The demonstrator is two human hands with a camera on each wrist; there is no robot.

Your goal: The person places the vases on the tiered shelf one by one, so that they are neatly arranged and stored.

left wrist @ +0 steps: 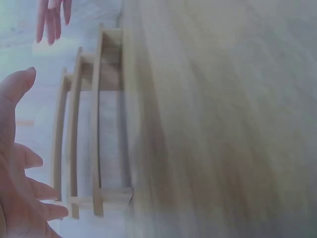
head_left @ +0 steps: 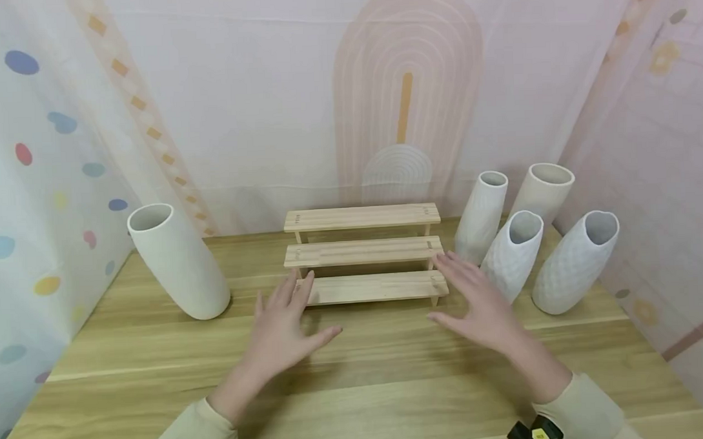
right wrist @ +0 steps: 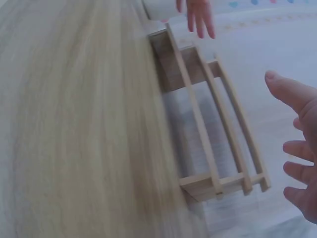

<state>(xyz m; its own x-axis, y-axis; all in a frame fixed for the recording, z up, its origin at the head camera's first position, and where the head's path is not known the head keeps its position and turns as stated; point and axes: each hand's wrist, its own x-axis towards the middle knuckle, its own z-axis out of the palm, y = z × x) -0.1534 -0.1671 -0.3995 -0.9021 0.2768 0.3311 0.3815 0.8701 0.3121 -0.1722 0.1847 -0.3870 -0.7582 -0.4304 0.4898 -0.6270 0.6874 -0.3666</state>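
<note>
A light wooden three-tier step rack (head_left: 364, 251) stands at the middle of the table, near the back curtain. My left hand (head_left: 282, 332), fingers spread, hovers by the rack's front left corner. At the rack's front right my right hand (head_left: 482, 305) is also spread, holding nothing. Both wrist views show the rack (left wrist: 74, 134) (right wrist: 213, 119) from the side, with a gap between it and each hand's fingers. Close beyond the right hand stands a white textured vase (head_left: 514, 252), its base partly hidden by that hand.
A smooth white vase (head_left: 181, 264) stands on the left of the table. On the right are a slim white vase (head_left: 480, 218), a wide cream vase (head_left: 541, 193) and a dimpled white vase (head_left: 575, 263). A patterned curtain (head_left: 254, 106) hangs behind the wooden table (head_left: 369, 400).
</note>
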